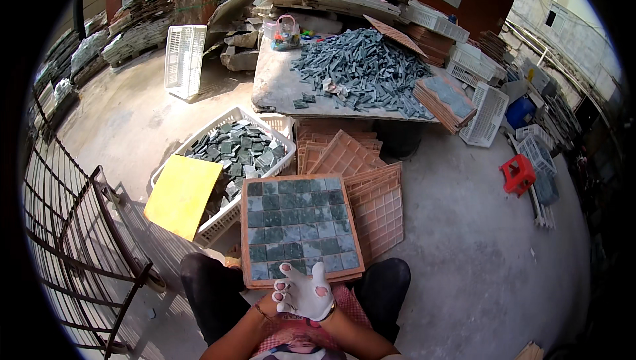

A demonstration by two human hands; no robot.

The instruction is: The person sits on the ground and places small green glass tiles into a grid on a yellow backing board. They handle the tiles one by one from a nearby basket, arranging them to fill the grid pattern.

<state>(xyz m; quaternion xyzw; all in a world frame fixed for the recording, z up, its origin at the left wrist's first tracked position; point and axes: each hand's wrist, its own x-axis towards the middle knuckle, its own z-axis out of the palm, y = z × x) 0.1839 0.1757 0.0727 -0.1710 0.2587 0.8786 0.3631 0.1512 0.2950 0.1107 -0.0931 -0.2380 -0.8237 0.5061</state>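
Observation:
My right hand (307, 294), in a white glove with bare fingertips showing through holes, is over the near edge of a tile-filled tray. Its fingers are apart, and I see nothing held in them. My left hand (267, 305) meets it at the wrist side; its fingers are mostly hidden behind the glove. In front of both hands lies a reddish-brown tray (246, 254), set with rows of square grey-green stone tiles (291, 216). The tray rests close to my knees, and some tiles look wet or shiny.
A white crate (289, 150) of loose green tiles stands front left, with a yellow board (182, 194) leaning over it. Empty brown grid trays (381, 217) are stacked behind. Narrow stone strips (364, 68) cover the table (275, 88). A red stool (517, 175) stands right; metal bars (73, 247) curve left.

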